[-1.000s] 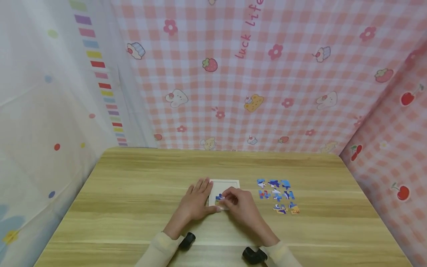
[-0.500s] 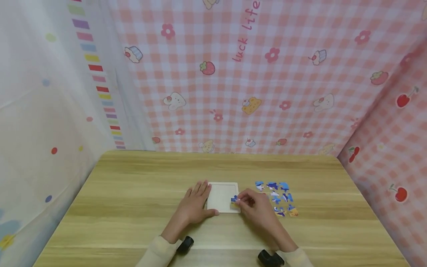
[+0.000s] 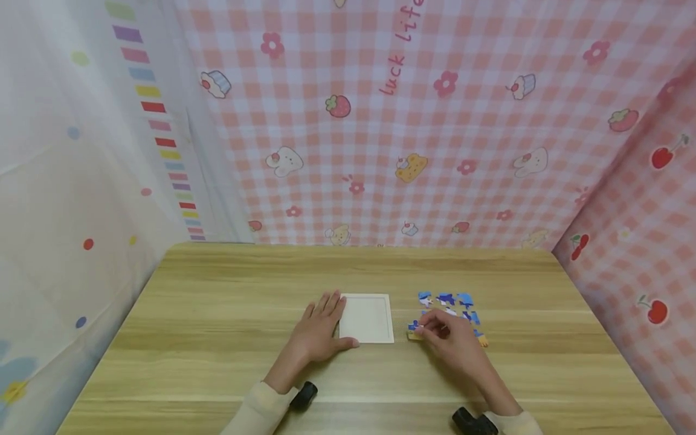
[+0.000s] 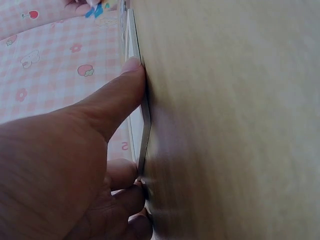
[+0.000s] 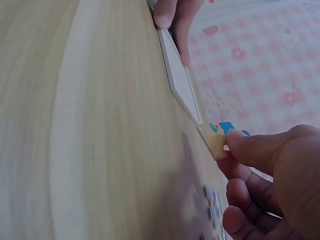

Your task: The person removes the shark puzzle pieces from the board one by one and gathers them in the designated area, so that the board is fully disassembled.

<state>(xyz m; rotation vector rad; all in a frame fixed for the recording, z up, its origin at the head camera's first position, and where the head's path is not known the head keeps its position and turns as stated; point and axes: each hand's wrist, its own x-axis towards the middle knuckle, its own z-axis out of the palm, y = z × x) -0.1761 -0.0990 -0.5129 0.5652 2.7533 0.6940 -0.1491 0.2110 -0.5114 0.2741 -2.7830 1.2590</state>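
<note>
A square white puzzle tray (image 3: 367, 318) with a raised rim lies on the table, no pieces in it. My left hand (image 3: 319, 331) rests at its left side, fingers stretched along the edge, thumb on the near left corner. The left wrist view shows that thumb (image 4: 120, 92) touching the tray's rim. Right of the tray, my right hand (image 3: 452, 341) pinches a jigsaw piece (image 3: 414, 330) between thumb and finger. Close up in the right wrist view, this jigsaw piece (image 5: 215, 140) is yellow and blue and held above the table.
Several blue and white jigsaw pieces (image 3: 446, 299) lie in rows beyond and partly under my right hand, some hidden by it. The wooden table (image 3: 228, 290) ends at a pink checked cloth (image 3: 370, 139) behind. More cloth hangs at both sides.
My right hand has lifted the jigsaw piece from over the tray and carried it right, to beside the loose pieces. The left hand has stayed at the tray's left edge.
</note>
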